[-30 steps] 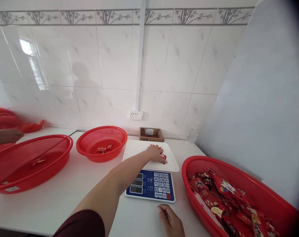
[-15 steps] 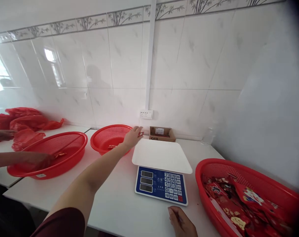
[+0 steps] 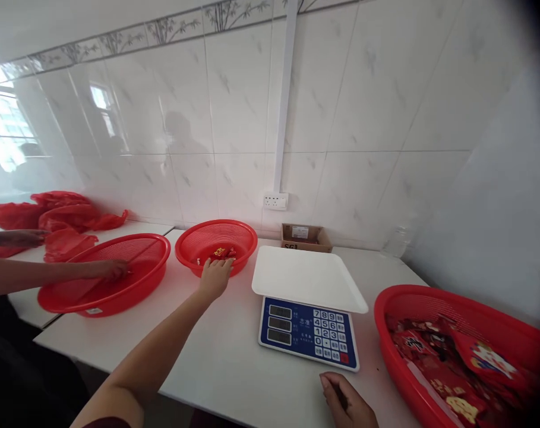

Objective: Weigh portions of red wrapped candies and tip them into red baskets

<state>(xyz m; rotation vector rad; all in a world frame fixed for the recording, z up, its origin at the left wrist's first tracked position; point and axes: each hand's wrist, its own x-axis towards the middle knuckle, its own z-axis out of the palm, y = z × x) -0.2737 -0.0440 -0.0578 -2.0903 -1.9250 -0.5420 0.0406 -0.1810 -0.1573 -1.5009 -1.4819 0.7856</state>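
My left hand [image 3: 217, 277] is at the front rim of the middle red plastic basket [image 3: 247, 241], its fingers stretched out over the edge and holding nothing that I can see. Some small red-and-gold packets [image 3: 223, 253] lie in the bottom of that basket. Loosely curled, my right hand [image 3: 349, 399] rests on the table just below the digital scale [image 3: 285, 327]; no object shows in it. The scale's white weighing tray [image 3: 305, 276] carries nothing. To the right, another red basket [image 3: 388, 339] is filled with red printed packets [image 3: 448, 356].
A co-worker's hand [image 3: 113, 270] reaches into the left red basket [image 3: 158, 255]. Their other hand [image 3: 29, 238] is by a heap of red plastic bags [image 3: 65, 211]. A small cardboard box [image 3: 305, 245] stands behind the scale, against the tiled wall under a socket [image 3: 275, 201].
My left hand has moved left and down from beside the weighing tray to the middle basket's front rim. The red-and-gold packets there show more clearly. My right hand stays near the scale.
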